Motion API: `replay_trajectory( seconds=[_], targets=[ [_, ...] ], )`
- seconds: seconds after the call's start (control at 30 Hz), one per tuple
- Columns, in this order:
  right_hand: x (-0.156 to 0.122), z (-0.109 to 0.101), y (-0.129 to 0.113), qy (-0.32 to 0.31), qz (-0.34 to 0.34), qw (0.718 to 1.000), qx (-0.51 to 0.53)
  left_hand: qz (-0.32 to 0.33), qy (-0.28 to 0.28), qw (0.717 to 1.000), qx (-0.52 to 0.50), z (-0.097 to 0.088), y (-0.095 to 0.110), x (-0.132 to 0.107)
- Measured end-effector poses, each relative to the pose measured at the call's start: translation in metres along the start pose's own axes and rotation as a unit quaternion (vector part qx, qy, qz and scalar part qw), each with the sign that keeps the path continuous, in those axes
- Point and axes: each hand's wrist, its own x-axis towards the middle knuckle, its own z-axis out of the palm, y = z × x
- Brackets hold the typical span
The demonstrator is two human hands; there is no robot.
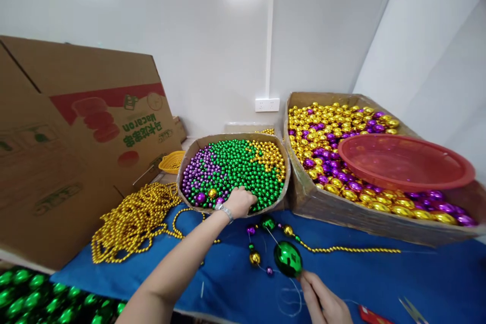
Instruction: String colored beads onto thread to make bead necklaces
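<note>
My left hand (240, 201) reaches into a cardboard box (283, 187) of small green, purple and gold beads (231, 167), with its fingers curled down among the green ones at the near edge. A bracelet sits on that wrist. My right hand (322, 301) is low at the front, pinching a thin string next to a large shiny green oval bead (287, 258). The string runs across the blue cloth (379, 278) with a few green, purple and gold beads (255, 257) threaded on it.
A pile of gold bead strands (132, 220) lies at left, one strand (349, 249) stretching right. A larger box (341, 212) of gold and purple balls holds a red basin (404, 162). Tilted cardboard carton (76, 136) at left, green balls (38, 293) below, scissors (412, 310) front right.
</note>
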Motion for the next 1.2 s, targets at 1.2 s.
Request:
replay_trajectory(
  seconds=[1.2],
  targets=[
    [0.007, 0.002, -0.015, 0.043, -0.075, 0.994, -0.061, -0.090, 0.061, 0.535, -0.838, 0.002, 0.056, -0.079]
  ],
)
